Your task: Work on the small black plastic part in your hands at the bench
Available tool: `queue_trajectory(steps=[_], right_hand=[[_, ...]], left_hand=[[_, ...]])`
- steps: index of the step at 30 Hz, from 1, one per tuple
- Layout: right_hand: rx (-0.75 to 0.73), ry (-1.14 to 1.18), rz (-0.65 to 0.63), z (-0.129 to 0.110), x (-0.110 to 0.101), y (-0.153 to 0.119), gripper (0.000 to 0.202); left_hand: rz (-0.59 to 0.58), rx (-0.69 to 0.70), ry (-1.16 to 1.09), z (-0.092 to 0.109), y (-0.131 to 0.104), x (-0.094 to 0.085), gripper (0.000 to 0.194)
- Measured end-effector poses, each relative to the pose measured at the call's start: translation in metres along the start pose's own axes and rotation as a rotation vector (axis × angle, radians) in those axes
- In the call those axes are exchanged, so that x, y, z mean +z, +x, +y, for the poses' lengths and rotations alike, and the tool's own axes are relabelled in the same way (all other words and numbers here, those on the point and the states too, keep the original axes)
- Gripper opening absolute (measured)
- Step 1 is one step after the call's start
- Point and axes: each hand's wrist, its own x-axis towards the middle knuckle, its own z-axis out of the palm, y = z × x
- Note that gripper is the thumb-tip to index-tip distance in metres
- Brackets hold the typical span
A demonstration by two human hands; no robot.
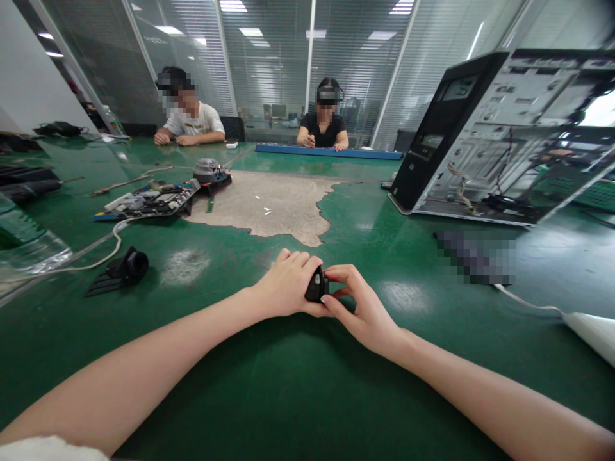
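Between my two hands, just above the green tabletop, is a small black plastic object (316,286) with a rounded side; its exact kind is not clear. My left hand (291,282) wraps round it from the left, covering much of it. On its right end, the thumb and fingertips of my right hand (358,301) pinch the narrower black part. To the left on the table lies a black part (132,264) with a round opening and flat slatted piece.
A circuit board (154,200) and a fan-like cooler (210,173) lie at the left. An opened computer case (446,134) stands at the right, near a blurred phone-like object (473,256) and white cable (528,306). A clear bottle (29,237) is far left. Two people sit opposite.
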Motion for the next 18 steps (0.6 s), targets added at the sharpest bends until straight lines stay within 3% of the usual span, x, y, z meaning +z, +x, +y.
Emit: queue_trajectory(steps=[6,13,18], right_hand=[[0.111,0.071,-0.085,0.0024,0.0001,-0.0002,0.032],[-0.037,-0.056,-0.007,-0.0008,-0.0012,0.0001,0.023],[-0.015,-0.036,-0.009,-0.0007,-0.0008,-0.0005,0.025]], left_hand=[[-0.014,-0.006,0.007,-0.0003,-0.0004,0.0004,0.066],[-0.005,-0.002,0.009,0.0003,-0.0003,0.0008,0.064],[-0.004,-0.003,-0.008,0.0001,0.0001,-0.0001,0.065]])
